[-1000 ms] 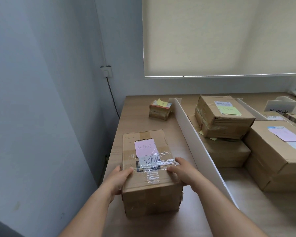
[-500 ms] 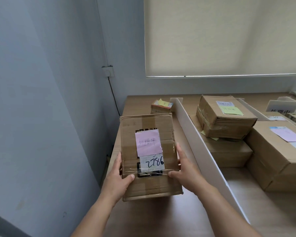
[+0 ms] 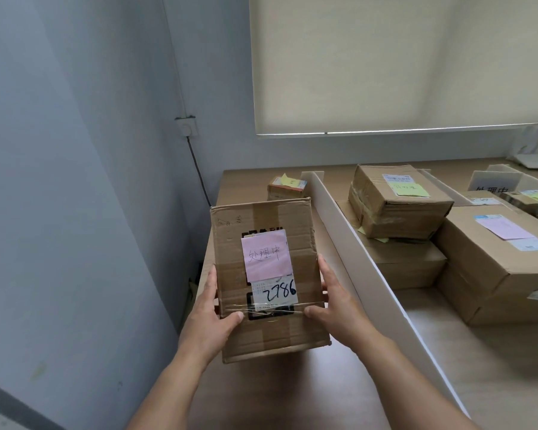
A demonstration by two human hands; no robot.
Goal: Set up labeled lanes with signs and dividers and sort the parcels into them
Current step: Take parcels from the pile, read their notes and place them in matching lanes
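A cardboard parcel [image 3: 271, 324] with a pink note and a white label reading 2786 is lifted off the table, its top face tilted toward me. My left hand [image 3: 208, 318] grips its left side, thumb on the top face. My right hand [image 3: 336, 308] grips its right side the same way. A long white divider [image 3: 364, 268] stands just right of the parcel. A small box with a yellow note [image 3: 284, 187] lies in the left lane at the back. A white sign [image 3: 493, 183] stands at the far right.
Right of the divider sit stacked parcels: one with a green note [image 3: 398, 200] on a flatter box [image 3: 407, 265], and a large one with a pink note [image 3: 503, 262]. A second divider [image 3: 448, 189] runs behind them. The wall [image 3: 75, 212] borders the wooden table [image 3: 292, 395] on the left.
Both hands lifted the parcel off the table and tilted its labelled top toward me. It now hangs a little higher and closer than half a second ago.
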